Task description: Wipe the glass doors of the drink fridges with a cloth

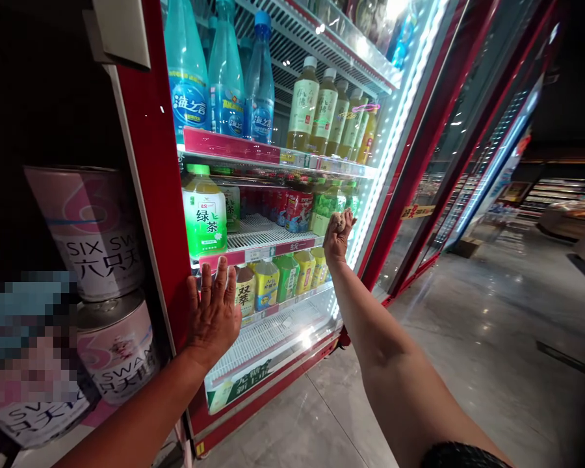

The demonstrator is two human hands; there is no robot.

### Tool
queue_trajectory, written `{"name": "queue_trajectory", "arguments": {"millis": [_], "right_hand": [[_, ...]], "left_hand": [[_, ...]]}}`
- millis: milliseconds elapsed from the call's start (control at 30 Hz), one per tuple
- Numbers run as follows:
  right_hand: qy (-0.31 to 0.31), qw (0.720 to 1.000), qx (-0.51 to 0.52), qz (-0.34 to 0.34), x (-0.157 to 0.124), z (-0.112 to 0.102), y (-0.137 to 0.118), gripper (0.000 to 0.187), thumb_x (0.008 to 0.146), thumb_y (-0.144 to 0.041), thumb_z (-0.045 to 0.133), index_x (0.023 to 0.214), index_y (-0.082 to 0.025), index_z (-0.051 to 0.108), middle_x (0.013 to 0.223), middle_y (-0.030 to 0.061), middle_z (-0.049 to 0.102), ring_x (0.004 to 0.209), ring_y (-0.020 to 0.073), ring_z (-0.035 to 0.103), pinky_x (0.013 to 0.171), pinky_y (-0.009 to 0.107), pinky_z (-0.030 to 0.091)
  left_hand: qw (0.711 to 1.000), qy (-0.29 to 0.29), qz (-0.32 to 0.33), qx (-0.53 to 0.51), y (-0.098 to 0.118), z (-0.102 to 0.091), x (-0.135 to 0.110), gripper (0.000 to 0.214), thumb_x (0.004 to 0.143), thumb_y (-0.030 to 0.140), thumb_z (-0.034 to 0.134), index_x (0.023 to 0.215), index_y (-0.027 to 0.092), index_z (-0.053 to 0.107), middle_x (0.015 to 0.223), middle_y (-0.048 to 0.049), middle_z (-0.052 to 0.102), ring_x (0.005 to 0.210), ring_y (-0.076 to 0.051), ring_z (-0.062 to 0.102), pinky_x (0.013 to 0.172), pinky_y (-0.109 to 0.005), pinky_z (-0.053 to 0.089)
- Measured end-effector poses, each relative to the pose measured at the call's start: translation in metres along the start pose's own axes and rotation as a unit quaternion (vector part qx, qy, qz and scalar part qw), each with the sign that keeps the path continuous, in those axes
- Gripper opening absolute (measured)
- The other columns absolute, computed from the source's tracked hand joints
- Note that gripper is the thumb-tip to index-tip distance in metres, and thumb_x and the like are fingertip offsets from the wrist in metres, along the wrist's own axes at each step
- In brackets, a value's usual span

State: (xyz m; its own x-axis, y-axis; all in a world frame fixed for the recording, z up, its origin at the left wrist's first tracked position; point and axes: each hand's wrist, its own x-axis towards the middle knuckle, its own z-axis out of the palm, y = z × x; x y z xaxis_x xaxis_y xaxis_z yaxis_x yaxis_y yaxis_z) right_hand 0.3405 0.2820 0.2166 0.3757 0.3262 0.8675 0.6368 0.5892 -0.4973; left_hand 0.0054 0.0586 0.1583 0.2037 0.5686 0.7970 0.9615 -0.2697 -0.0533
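My left hand [213,312] lies flat with fingers spread against the left side of a lit drinks fridge, where its red frame [149,162] meets the glass front. My right hand [338,240] is raised at the fridge's right side, its fingers closed around a small crumpled beige cloth [340,222]. Behind my left fingertips stands a green tea bottle [203,218] on the middle shelf. Near my right hand, inside, are green-labelled bottles [325,205] and red cans [298,209]. Small yellow and green drink cartons [287,276] line the shelf below.
Large blue bottles [229,84] and pale-labelled bottles [303,107] fill the upper shelf. Pink-and-white tins [90,240] are stacked at the left, close to my forearm. More red-framed fridge doors [419,208] run along the right, beside the shiny grey floor [468,351].
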Motion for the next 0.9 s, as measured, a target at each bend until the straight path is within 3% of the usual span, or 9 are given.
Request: {"name": "queue_trajectory", "arguments": {"millis": [133, 300, 467, 667, 900], "right_hand": [[0.028, 0.997, 0.017, 0.072, 0.006, -0.004, 0.007, 0.066, 0.102, -0.049, 0.037, 0.157, -0.013, 0.035, 0.169, 0.0183, 0.031, 0.162, 0.0196, 0.018, 0.133, 0.055, 0.005], [-0.018, 0.999, 0.035, 0.011, 0.005, -0.006, 0.007, 0.066, 0.103, -0.050, 0.037, 0.159, -0.015, 0.034, 0.172, 0.0142, 0.028, 0.163, 0.0169, 0.014, 0.135, 0.049, 0.006], [0.025, 0.995, 0.021, 0.095, 0.013, -0.012, 0.020, 0.072, 0.102, -0.053, 0.034, 0.159, -0.010, 0.031, 0.170, 0.0202, 0.027, 0.163, 0.0210, 0.016, 0.134, 0.054, 0.006], [0.016, 0.998, 0.038, 0.051, 0.010, -0.011, 0.025, 0.068, 0.102, -0.053, 0.040, 0.159, -0.016, 0.035, 0.171, 0.0127, 0.029, 0.162, 0.0153, 0.018, 0.136, 0.044, 0.005], [0.035, 0.994, 0.050, 0.093, 0.016, -0.013, 0.048, 0.071, 0.100, -0.058, 0.040, 0.160, -0.020, 0.031, 0.172, 0.0117, 0.027, 0.163, 0.0170, 0.015, 0.135, 0.050, 0.004]], "left_hand": [[1.000, 0.004, -0.002, -0.002, 0.002, 0.004, 0.003, 0.122, 0.081, 0.024, 0.074, 0.164, 0.021, -0.014, 0.174, -0.0109, -0.001, 0.161, -0.033, -0.010, 0.129, -0.064, -0.008], [1.000, 0.005, -0.009, -0.008, 0.004, 0.009, 0.004, 0.126, 0.079, 0.025, 0.076, 0.163, 0.022, -0.017, 0.174, -0.0113, -0.002, 0.161, -0.035, -0.009, 0.127, -0.067, -0.010], [1.000, 0.005, -0.010, -0.014, 0.003, 0.009, 0.003, 0.125, 0.079, 0.024, 0.076, 0.164, 0.023, -0.015, 0.174, -0.0112, 0.000, 0.161, -0.037, -0.006, 0.127, -0.068, -0.012], [1.000, 0.001, -0.007, -0.011, 0.001, 0.008, 0.003, 0.123, 0.082, 0.024, 0.075, 0.163, 0.023, -0.016, 0.174, -0.0113, 0.000, 0.161, -0.035, -0.008, 0.129, -0.068, -0.006], [1.000, 0.007, 0.000, -0.005, 0.000, 0.009, 0.002, 0.115, 0.085, 0.025, 0.071, 0.165, 0.021, -0.011, 0.174, -0.0122, 0.003, 0.161, -0.034, -0.008, 0.129, -0.066, -0.004]]}}
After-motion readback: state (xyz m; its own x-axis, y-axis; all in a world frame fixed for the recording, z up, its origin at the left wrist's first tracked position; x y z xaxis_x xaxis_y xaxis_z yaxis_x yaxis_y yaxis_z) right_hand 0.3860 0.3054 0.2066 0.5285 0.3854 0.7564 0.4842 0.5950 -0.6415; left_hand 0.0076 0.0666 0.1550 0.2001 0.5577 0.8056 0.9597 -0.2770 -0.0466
